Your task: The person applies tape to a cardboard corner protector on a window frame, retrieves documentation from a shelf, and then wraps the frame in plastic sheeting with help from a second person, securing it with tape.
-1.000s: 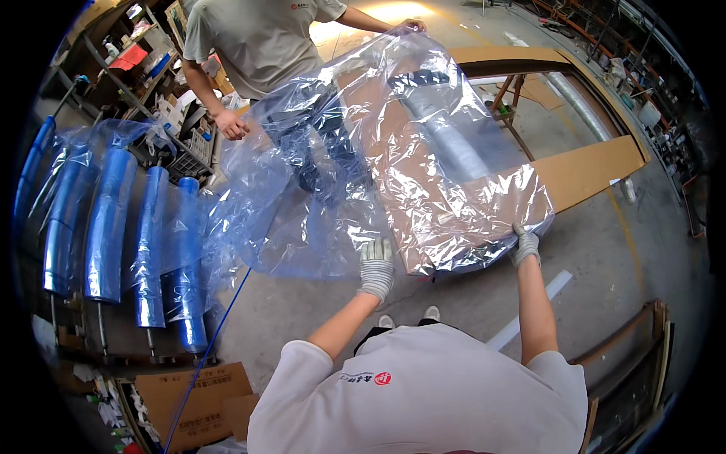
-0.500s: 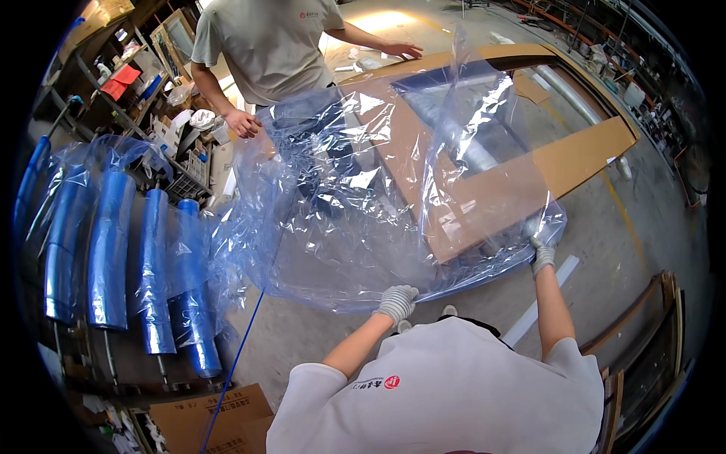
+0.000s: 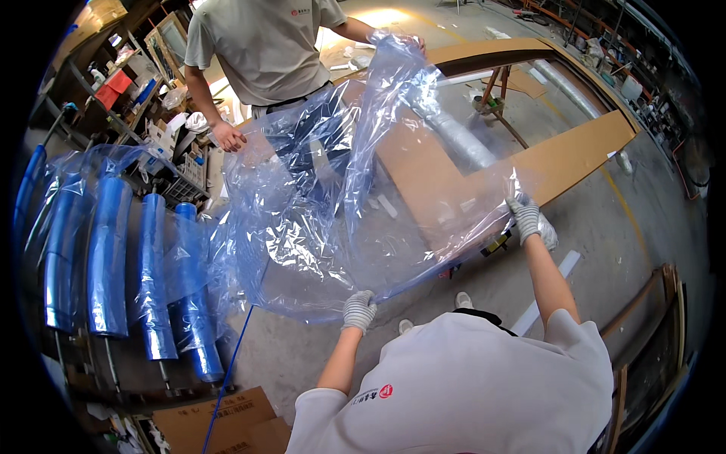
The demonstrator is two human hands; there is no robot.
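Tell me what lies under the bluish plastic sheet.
Under the bluish plastic sheet, part of the brown frame and grey floor show through; glare and folds hide some details.

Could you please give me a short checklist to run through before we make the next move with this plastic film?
1. Left hand gripping the near edge of the plastic film: ok, fingers closed at the edge.
2. Right hand on the film: ok, at its near right-hand part.
3. Both of these hands gloved: ok, in striped gloves.
4. Film lying smooth: not ok, it is creased and bunched, with a raised fold near the middle.
5. Brown frame fully under the film: not ok, its right-hand end is bare.
6. Co-worker's left hand gripping the film: cannot tell, it is partly hidden at the raised fold.
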